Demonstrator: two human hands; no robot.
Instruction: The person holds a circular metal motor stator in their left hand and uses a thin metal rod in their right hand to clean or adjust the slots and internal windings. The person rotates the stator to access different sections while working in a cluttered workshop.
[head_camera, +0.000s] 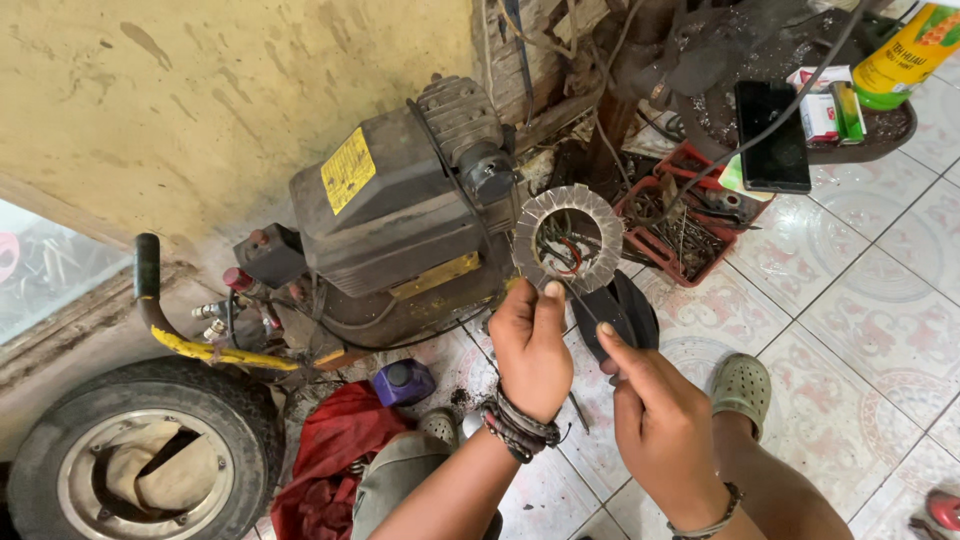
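A person crouched on a tiled floor (880, 330) holds up a flat, ring-shaped metal plate (569, 238) with a toothed outer edge, seen from above through a head-worn camera. The left hand (532, 345), its wrist wrapped in dark braided bands, grasps the plate's near edge, the fingers (552, 300) clenched on the rim with the thumb pressed against the face. The right hand (655, 410), just beside it to the right, has its fingers pinched on a thin dark rod or wire (583, 303) that slants up to the plate's lower rim; what the rod is cannot be told.

The plate is held in the air in front of a grimy dark motor unit (400, 210) bearing a yellow label, which stands against a stained yellow wall (220, 90). Through the plate's open centre, tangled wires show. A black round part (620, 310) lies on the floor just behind the hands.

To the far right, a red tray (680, 225) of bolts and tools sits on the floor, near a round stand carrying a black phone (772, 135) and a yellow-green bottle (905, 55). At near left lie a worn tyre (140, 455) on its rim, a red cloth (335, 450) and a small purple bottle (403, 382). The person's foot wears a pale green clog (742, 388).
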